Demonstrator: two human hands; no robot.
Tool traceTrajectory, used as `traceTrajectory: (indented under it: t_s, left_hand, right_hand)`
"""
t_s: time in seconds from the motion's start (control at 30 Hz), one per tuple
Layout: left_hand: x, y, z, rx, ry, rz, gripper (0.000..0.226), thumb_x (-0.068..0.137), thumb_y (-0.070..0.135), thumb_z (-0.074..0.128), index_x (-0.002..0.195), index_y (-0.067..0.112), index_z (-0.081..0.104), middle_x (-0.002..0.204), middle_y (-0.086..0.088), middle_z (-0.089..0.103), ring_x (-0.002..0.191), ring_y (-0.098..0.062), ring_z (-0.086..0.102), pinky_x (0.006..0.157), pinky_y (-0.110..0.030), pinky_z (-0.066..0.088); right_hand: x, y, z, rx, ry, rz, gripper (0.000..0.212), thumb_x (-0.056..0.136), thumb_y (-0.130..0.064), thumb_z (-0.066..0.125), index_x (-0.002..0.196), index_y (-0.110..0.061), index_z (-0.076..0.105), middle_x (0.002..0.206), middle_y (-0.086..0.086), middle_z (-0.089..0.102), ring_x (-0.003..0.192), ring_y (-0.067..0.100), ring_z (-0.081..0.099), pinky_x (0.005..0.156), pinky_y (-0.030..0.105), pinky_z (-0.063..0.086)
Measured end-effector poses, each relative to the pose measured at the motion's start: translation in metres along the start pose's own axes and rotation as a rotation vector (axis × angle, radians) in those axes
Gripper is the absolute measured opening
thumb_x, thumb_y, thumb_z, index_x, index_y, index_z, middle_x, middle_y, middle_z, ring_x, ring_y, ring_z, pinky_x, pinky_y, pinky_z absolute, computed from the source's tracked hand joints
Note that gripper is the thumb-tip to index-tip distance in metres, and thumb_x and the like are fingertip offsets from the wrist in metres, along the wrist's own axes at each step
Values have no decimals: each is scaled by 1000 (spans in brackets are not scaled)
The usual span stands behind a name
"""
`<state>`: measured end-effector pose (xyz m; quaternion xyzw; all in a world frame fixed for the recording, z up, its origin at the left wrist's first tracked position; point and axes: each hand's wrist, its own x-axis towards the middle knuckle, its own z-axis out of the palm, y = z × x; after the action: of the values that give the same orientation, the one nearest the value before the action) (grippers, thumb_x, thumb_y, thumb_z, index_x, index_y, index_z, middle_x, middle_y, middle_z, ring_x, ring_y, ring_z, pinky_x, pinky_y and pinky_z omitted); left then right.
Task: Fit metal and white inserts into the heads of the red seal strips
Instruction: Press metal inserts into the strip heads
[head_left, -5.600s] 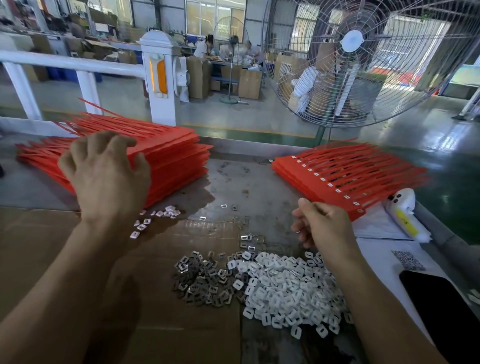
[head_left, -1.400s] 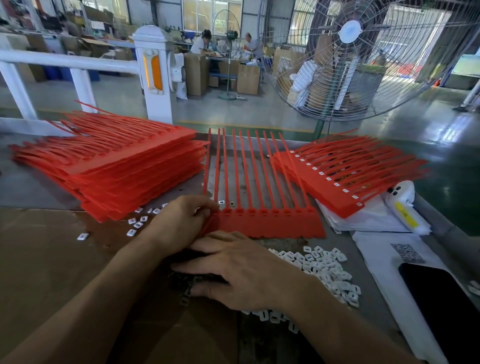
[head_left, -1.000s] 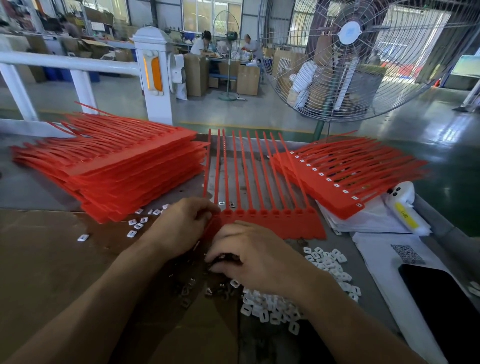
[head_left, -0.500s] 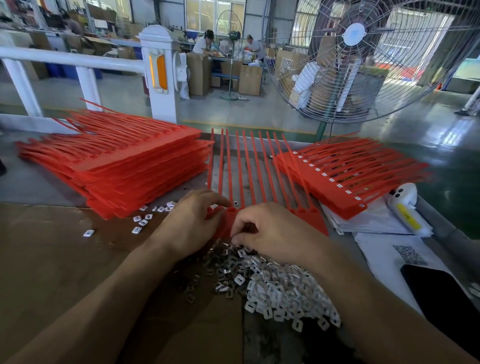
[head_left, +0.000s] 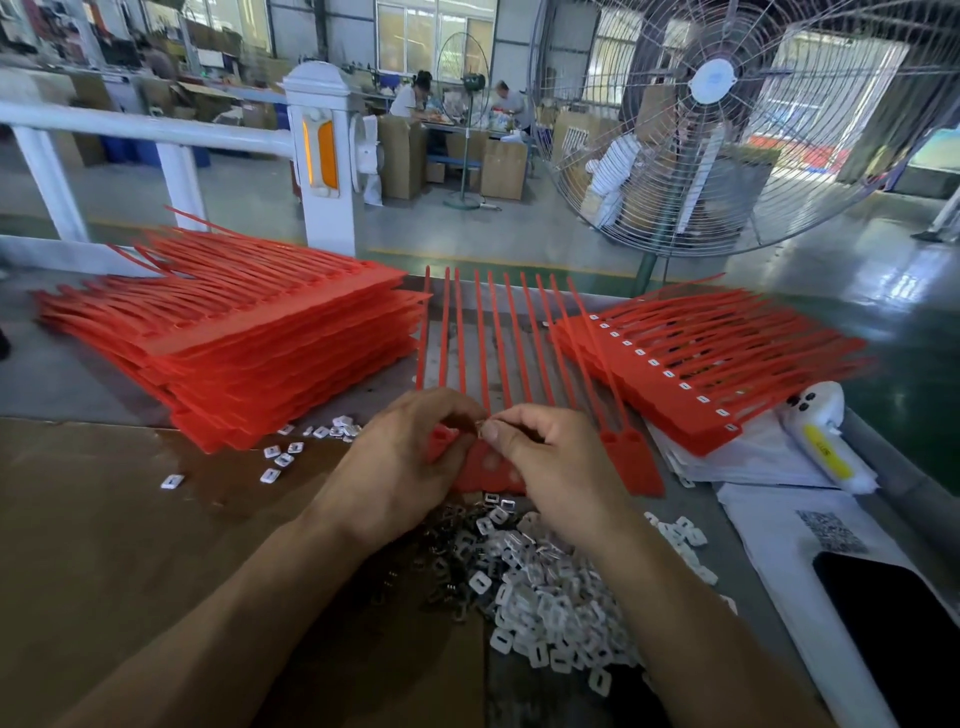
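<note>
A red comb of joined seal strips lies on the bench in front of me, tails pointing away. My left hand grips its left head end. My right hand pinches a small metal insert at the heads, fingertips meeting those of the left hand. A pile of white inserts lies just below my hands, with darker metal inserts on its left side.
A thick stack of red strip combs sits at left, and a stack with white inserts fitted at right. Loose white pieces lie by the left stack. A white device, papers and a black phone lie at right. A large fan stands behind.
My hands have lifted from the insert pile to the strip heads. The right hand has come up with a metal insert pinched, and the comb's left end has shifted under my hands.
</note>
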<state>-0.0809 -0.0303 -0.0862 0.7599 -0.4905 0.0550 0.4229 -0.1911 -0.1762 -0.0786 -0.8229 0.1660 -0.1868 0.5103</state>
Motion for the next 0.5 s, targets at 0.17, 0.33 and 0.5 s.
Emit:
traceTrajectory:
  t_s: [0.17,0.33,0.5]
  left_hand:
    - [-1,1,3,-5,35,29,16,89,25,74,102,32,68,99,19,66,101,0,59,84,-11,42]
    - [1,0,6,-1,86,50,10,88,25,74,97,26,70,95,17,64,95,-2,60,80,-9,41]
    - [0,-4,6,-36,111,36,7,89,24,74,88,28,69,91,15,62,90,-8,62,74,-13,43]
  right_hand:
    - [-1,0,1,190,-21,114,16,101,-33,63,98,-25,77,68,-7,70,54,-3,55,53,13,42]
    - [-2,2,1,208,-18,126,19,102,-36,62,97,-26,77,71,-6,72,57,-1,56,55,16,44]
    - [-4,3,-1,241,-19,95,19,99,-41,66,96,-25,77,77,-3,74,62,5,59,57,24,49]
